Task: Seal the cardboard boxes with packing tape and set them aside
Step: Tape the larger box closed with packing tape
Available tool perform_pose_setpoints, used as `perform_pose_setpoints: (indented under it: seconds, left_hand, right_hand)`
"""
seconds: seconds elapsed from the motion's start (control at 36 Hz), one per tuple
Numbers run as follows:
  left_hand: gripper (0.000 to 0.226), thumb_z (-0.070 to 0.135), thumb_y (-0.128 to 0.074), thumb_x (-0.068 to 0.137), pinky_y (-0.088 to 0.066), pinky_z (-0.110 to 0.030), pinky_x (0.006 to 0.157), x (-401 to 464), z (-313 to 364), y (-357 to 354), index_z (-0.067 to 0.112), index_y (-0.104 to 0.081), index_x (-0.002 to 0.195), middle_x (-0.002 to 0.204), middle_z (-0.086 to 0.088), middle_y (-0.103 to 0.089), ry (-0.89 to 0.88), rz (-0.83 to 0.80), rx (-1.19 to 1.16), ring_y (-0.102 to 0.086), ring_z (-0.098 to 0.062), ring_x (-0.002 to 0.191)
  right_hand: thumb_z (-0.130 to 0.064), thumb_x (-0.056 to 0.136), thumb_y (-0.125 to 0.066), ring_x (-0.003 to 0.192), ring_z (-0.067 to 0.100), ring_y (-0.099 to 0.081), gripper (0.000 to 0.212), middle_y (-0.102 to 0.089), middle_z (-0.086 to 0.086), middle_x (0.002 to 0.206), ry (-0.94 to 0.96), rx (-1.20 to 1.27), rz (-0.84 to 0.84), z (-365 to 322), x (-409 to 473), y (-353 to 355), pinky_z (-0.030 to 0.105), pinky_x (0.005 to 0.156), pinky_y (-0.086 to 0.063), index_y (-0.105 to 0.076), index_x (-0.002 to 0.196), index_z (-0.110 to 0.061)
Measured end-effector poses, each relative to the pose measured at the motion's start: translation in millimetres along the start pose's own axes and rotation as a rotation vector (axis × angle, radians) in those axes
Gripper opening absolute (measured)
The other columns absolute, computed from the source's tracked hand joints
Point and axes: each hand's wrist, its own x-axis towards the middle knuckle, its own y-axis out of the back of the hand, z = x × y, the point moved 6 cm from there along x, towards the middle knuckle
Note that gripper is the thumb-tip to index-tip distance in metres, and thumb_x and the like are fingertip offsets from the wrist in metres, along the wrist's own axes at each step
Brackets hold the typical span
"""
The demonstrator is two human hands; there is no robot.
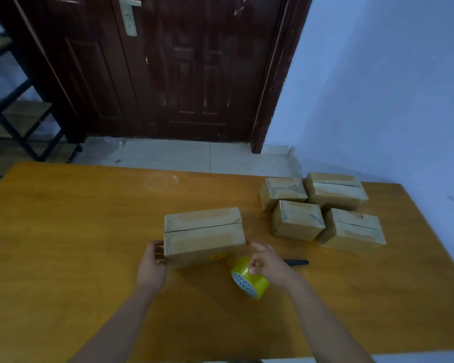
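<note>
Now the left hand [152, 265] grips the unsealed box [204, 235] while the right hand [269, 264] pinches the tape roll [249, 280]; four boxes [323, 208] wait aside, tape state unclear.

- The right hand [269, 265] hides most of the black pen [298, 262].
- The label [218, 257] on the box [205, 235] is too blurred to read.
- The table's [63, 231] left and right edges are cut off.

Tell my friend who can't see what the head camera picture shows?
A person's left hand holds a cardboard box on an orange table, while the right hand grips yellow packing tape. Four more boxes sit to the right.
</note>
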Motion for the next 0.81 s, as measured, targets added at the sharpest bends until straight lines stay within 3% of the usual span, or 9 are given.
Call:
perform_pose_setpoints:
  seconds: [0.11,0.22,0.28,0.33,0.42,0.53,0.61,0.72,0.81]
  left_hand:
    - [0.031,-0.009,-0.044,0.09,-0.039,-0.034,0.07,10,6,19,0.004,-0.051,0.118,0.105,-0.01,-0.057,0.019,0.185,-0.046,-0.055,-0.035,0.097]
    - [0.015,0.001,-0.049,0.094,-0.04,-0.038,0.074,16,65,35,0.001,-0.052,0.108,0.1,-0.009,-0.053,-0.206,0.309,-0.028,-0.053,-0.031,0.094]
    - [0.011,0.008,-0.051,0.095,-0.044,-0.04,0.076,14,105,33,0.008,-0.053,0.106,0.099,-0.006,-0.054,-0.346,0.261,-0.007,-0.053,-0.026,0.093]
    - [0.009,0.013,-0.051,0.097,-0.044,-0.032,0.078,8,146,23,0.013,-0.054,0.106,0.097,-0.001,-0.055,-0.462,0.132,-0.037,-0.054,-0.02,0.093]
    - [0.012,0.022,-0.052,0.096,-0.042,-0.015,0.079,-15,210,-7,0.019,-0.057,0.106,0.1,0.012,-0.058,-0.632,-0.206,-0.004,-0.055,-0.005,0.096]
    - [0.023,0.038,-0.06,0.089,-0.047,-0.021,0.087,-42,258,-50,0.028,-0.058,0.11,0.106,0.015,-0.061,-0.725,-0.592,0.16,-0.056,0.003,0.1]
    - [0.028,0.042,-0.066,0.086,-0.05,-0.031,0.086,-48,280,-62,0.025,-0.061,0.108,0.101,0.01,-0.064,-0.844,-0.53,0.31,-0.059,-0.006,0.096]
    - [0.027,0.031,-0.072,0.083,-0.05,-0.038,0.084,-45,298,-59,0.016,-0.06,0.102,0.098,0.0,-0.068,-0.845,-0.396,0.315,-0.063,-0.017,0.093]
    - [0.017,0.02,-0.073,0.083,-0.051,-0.04,0.084,-43,305,-58,0.018,-0.058,0.091,0.093,-0.004,-0.07,-0.815,-0.383,0.239,-0.065,-0.02,0.091]
  right_hand:
    - [-0.013,0.089,-0.061,0.145,0.027,-0.005,0.029,-0.025,-0.009,0.154,0.038,0.06,0.036,2,-15,12,0.051,0.116,-0.011,-0.053,0.067,-0.031]
    - [-0.012,0.088,-0.062,0.138,0.016,-0.022,0.028,-0.034,-0.011,0.147,0.12,0.133,0.108,-14,-35,43,0.043,0.113,-0.023,-0.056,0.069,-0.031]
    - [-0.009,0.087,-0.062,0.131,0.011,-0.033,0.026,-0.042,-0.009,0.141,0.162,0.183,0.156,-28,-42,63,0.036,0.109,-0.029,-0.059,0.069,-0.027]
    - [-0.004,0.085,-0.062,0.121,0.008,-0.044,0.026,-0.053,-0.011,0.128,0.179,0.251,0.208,-43,-46,85,0.03,0.102,-0.034,-0.06,0.068,-0.023]
    - [0.0,0.084,-0.063,0.107,0.01,-0.055,0.026,-0.063,-0.01,0.107,0.212,0.336,0.268,-65,-49,112,0.027,0.096,-0.041,-0.063,0.068,-0.021]
    - [-0.001,0.08,-0.066,0.085,0.012,-0.06,0.019,-0.064,-0.009,0.08,0.272,0.232,0.409,-88,-46,145,0.028,0.08,-0.046,-0.067,0.075,-0.019]
    - [-0.001,0.082,-0.062,0.081,0.009,-0.061,0.021,-0.065,-0.011,0.077,0.289,0.253,0.462,-100,-47,164,0.023,0.077,-0.046,-0.07,0.079,-0.019]
    - [-0.008,0.086,-0.064,0.078,0.004,-0.06,0.012,-0.068,-0.004,0.082,0.311,0.254,0.516,-115,-51,181,0.019,0.076,-0.045,-0.074,0.089,-0.011]
    - [-0.009,0.084,-0.066,0.081,0.012,-0.062,0.009,-0.07,0.0,0.082,0.328,0.243,0.573,-121,-53,190,0.027,0.079,-0.046,-0.075,0.086,-0.011]
